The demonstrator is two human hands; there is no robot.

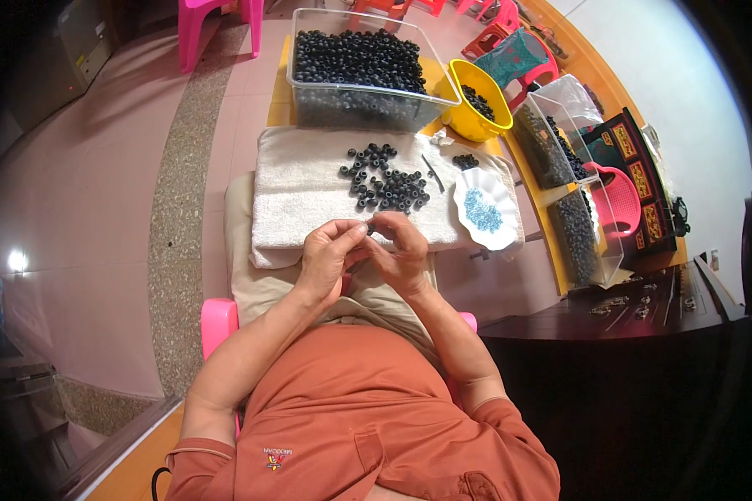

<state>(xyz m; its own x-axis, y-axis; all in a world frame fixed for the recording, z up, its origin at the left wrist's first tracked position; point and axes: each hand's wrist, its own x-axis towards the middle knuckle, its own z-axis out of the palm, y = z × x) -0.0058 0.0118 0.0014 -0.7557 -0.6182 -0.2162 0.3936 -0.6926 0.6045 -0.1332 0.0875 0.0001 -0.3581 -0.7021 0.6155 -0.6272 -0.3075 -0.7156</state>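
My left hand and my right hand meet over the near edge of a white towel. Their fingertips pinch together around a small black bead, mostly hidden by the fingers. Just beyond them, a loose pile of black beads with round holes lies on the towel. To the right stands a white scalloped dish holding tiny light-blue pieces. A thin black stick-like tool lies between the pile and the dish. Behind the dish sits a smaller cluster of black parts.
A clear bin full of black beads stands beyond the towel, beside a yellow basket. Farther right are clear bins with dark pieces, a pink chair and a dark wooden cabinet. A pink stool stands far left.
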